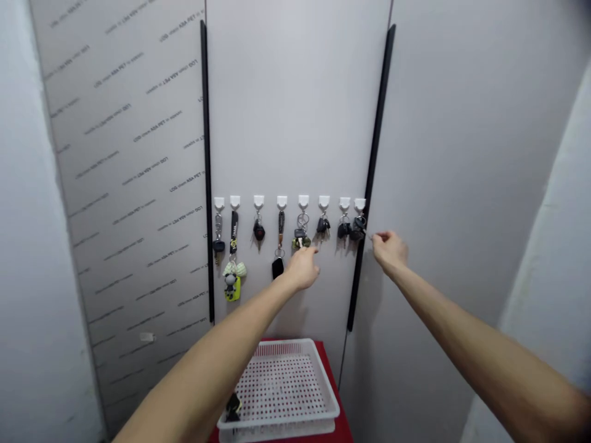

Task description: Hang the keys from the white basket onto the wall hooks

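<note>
Hands were raised toward a row of hanging key sets. The left hand (302,269) was partly closed, its fingertips (300,247) touching the lower part of the key bunch (301,237) with a green camouflage fob on the fifth hook; whether the bunch was gripped could not be determined. The right hand (390,251) was well apart, its fingers (376,237) pinched together just beside the dark keys (357,229) on the eighth hook; any held item was too small to discern. Eight white hooks (302,201) were mounted in a line on a pale grey panel (295,111), between black vertical strips (373,184). Below lay a white perforated tray (277,423) containing a small black object (233,407), on a red tabletop (335,369).
</note>
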Action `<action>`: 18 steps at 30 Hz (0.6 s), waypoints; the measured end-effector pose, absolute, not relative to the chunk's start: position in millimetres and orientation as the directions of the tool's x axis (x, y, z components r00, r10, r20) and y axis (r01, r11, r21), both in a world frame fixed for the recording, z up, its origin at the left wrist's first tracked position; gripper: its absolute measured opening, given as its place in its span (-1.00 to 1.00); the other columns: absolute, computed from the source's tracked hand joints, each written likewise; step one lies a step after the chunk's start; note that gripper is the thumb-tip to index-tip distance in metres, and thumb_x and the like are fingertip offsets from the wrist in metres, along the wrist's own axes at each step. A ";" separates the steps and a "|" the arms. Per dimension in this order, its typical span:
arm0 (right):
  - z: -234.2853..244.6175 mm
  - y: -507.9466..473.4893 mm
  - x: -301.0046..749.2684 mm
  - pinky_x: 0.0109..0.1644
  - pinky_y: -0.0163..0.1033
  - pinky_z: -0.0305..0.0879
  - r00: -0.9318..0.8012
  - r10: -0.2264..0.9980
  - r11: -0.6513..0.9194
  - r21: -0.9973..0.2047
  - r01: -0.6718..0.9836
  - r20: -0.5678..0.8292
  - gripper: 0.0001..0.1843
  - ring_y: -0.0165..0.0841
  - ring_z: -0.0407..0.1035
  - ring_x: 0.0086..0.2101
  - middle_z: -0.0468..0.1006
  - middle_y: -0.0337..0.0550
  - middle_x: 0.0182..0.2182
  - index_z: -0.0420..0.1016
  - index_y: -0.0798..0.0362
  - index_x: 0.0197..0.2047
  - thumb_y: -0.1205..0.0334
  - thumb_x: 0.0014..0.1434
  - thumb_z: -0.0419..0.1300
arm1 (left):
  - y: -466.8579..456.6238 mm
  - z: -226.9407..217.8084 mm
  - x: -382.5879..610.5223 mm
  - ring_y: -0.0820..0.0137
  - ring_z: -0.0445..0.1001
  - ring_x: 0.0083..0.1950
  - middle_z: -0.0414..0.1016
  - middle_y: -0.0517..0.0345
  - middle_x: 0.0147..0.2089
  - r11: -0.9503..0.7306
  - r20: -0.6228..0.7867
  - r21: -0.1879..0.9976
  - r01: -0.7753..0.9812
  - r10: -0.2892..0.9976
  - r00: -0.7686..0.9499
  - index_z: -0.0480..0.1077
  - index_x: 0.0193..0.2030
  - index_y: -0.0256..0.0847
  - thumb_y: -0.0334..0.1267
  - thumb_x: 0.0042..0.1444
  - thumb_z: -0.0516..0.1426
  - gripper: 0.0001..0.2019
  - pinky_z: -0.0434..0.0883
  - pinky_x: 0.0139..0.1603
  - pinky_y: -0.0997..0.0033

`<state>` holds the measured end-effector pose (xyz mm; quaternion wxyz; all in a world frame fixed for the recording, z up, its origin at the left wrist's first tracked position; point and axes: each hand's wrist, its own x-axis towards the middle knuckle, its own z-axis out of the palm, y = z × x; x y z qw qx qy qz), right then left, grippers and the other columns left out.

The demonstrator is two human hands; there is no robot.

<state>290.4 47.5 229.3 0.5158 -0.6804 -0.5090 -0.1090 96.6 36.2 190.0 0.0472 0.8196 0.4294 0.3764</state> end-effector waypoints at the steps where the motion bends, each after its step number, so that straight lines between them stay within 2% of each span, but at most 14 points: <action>1: 216.7 43.6 287.3 -0.44 -0.20 0.12 0.448 0.637 0.012 -0.589 0.808 0.627 -0.80 -0.25 0.27 -0.43 0.35 -0.03 -0.55 0.26 0.12 -0.49 0.24 -0.11 -0.13 | 38.9 181.0 85.0 0.36 0.24 -0.16 0.25 0.02 -0.15 -0.596 0.562 0.432 0.677 0.765 0.315 0.16 -0.11 -0.27 -0.39 -0.20 -0.01 -0.60 0.18 -0.15 0.42; 3: 187.1 36.4 277.3 -0.53 -0.23 0.09 0.390 0.788 -0.052 -0.580 0.813 0.476 -0.83 -0.30 0.26 -0.55 0.31 -0.10 -0.67 0.21 0.06 -0.62 0.21 -0.12 -0.09 | 42.1 161.9 61.3 0.40 0.27 -0.24 0.31 0.08 -0.25 -0.523 0.524 0.500 0.690 0.818 0.239 0.20 -0.15 -0.26 -0.41 -0.22 0.00 -0.62 0.20 -0.22 0.45; 5: 155.0 30.6 262.2 -0.64 -0.27 0.04 0.232 0.934 -0.041 -0.564 0.825 0.271 -0.80 -0.40 0.18 -0.70 0.24 -0.19 -0.78 0.16 0.03 -0.73 0.21 -0.16 -0.03 | 41.3 143.8 39.5 0.43 0.28 -0.33 0.33 0.13 -0.37 -0.450 0.480 0.554 0.700 0.860 0.173 0.24 -0.21 -0.25 -0.42 -0.24 0.01 -0.66 0.21 -0.30 0.47; 7: 127.0 26.5 241.7 -0.70 -0.30 -0.01 0.053 0.995 0.004 -0.566 0.824 0.084 -0.80 -0.49 0.08 -0.79 0.20 -0.26 -0.83 0.15 0.02 -0.78 0.25 -0.23 0.05 | 37.1 129.3 21.6 0.44 0.28 -0.39 0.33 0.15 -0.46 -0.396 0.455 0.582 0.710 0.882 0.119 0.27 -0.26 -0.27 -0.44 -0.24 0.00 -0.70 0.21 -0.36 0.48; 9: 110.2 23.4 216.3 -0.71 -0.33 -0.02 -0.125 0.992 0.099 -0.557 0.825 -0.008 -0.90 -0.54 0.03 -0.81 0.17 -0.33 -0.85 0.24 0.00 -0.73 0.30 -0.29 0.10 | 31.4 120.2 8.4 0.44 0.28 -0.42 0.31 0.16 -0.50 -0.355 0.442 0.606 0.711 0.894 0.069 0.27 -0.27 -0.30 -0.44 -0.25 0.00 -0.71 0.20 -0.39 0.49; 10: 107.6 21.9 202.2 -0.69 -0.33 -0.01 -0.201 0.979 0.180 -0.545 0.819 0.021 -0.93 -0.54 0.03 -0.80 0.16 -0.35 -0.85 0.30 -0.02 -0.65 0.34 -0.32 0.11 | 28.2 118.2 3.3 0.44 0.27 -0.43 0.30 0.16 -0.51 -0.338 0.439 0.614 0.714 0.897 0.047 0.26 -0.25 -0.31 -0.44 -0.25 0.00 -0.69 0.20 -0.40 0.49; 12: 114.9 16.8 172.7 -0.64 -0.34 0.03 -0.313 0.926 0.379 -0.514 0.770 0.212 -0.67 -0.51 0.07 -0.76 0.16 -0.38 -0.84 0.35 -0.03 -0.38 0.40 -0.33 0.09 | 21.2 120.0 -4.7 0.47 0.26 -0.43 0.28 0.19 -0.52 -0.335 0.458 0.640 0.691 0.889 0.006 0.17 -0.13 -0.32 -0.45 -0.24 -0.02 -0.58 0.19 -0.41 0.52; 13: 124.2 12.6 158.3 -0.61 -0.34 0.05 -0.346 0.881 0.469 -0.493 0.733 0.323 -0.53 -0.50 0.10 -0.73 0.18 -0.37 -0.81 0.27 -0.01 -0.21 0.41 -0.30 0.06 | 17.1 124.1 -7.9 0.49 0.25 -0.45 0.26 0.23 -0.53 -0.362 0.489 0.663 0.655 0.872 -0.014 0.08 -0.06 -0.32 -0.46 -0.24 -0.02 -0.52 0.19 -0.41 0.54; 15: 150.7 -0.5 132.6 -0.54 -0.36 0.09 -0.336 0.789 0.587 -0.472 0.658 0.514 -0.35 -0.49 0.12 -0.67 0.20 -0.36 -0.74 -0.02 0.05 0.03 0.40 -0.22 -0.03 | 6.7 138.4 -13.3 0.55 0.20 -0.51 0.20 0.32 -0.58 -0.477 0.587 0.707 0.522 0.807 -0.059 -0.12 0.05 -0.29 -0.47 -0.23 -0.03 -0.39 0.18 -0.42 0.58; 16: 166.0 -9.4 122.1 -0.52 -0.36 0.10 -0.307 0.747 0.628 -0.472 0.619 0.590 -0.31 -0.51 0.12 -0.65 0.19 -0.37 -0.72 -0.18 0.06 0.08 0.39 -0.18 -0.06 | 0.1 148.1 -15.7 0.58 0.18 -0.54 0.17 0.36 -0.60 -0.551 0.641 0.713 0.432 0.762 -0.086 -0.21 0.08 -0.26 -0.47 -0.22 -0.03 -0.35 0.17 -0.43 0.60; 18: 195.9 -30.5 106.5 -0.52 -0.39 0.10 -0.225 0.637 0.725 -0.475 0.498 0.737 -0.27 -0.53 0.07 -0.67 0.13 -0.41 -0.71 -0.35 0.05 0.10 0.36 -0.14 -0.07 | -15.5 170.1 -19.8 0.62 0.12 -0.58 0.12 0.40 -0.63 -0.690 0.732 0.676 0.257 0.669 -0.129 -0.32 0.09 -0.19 -0.45 -0.20 -0.02 -0.30 0.15 -0.46 0.63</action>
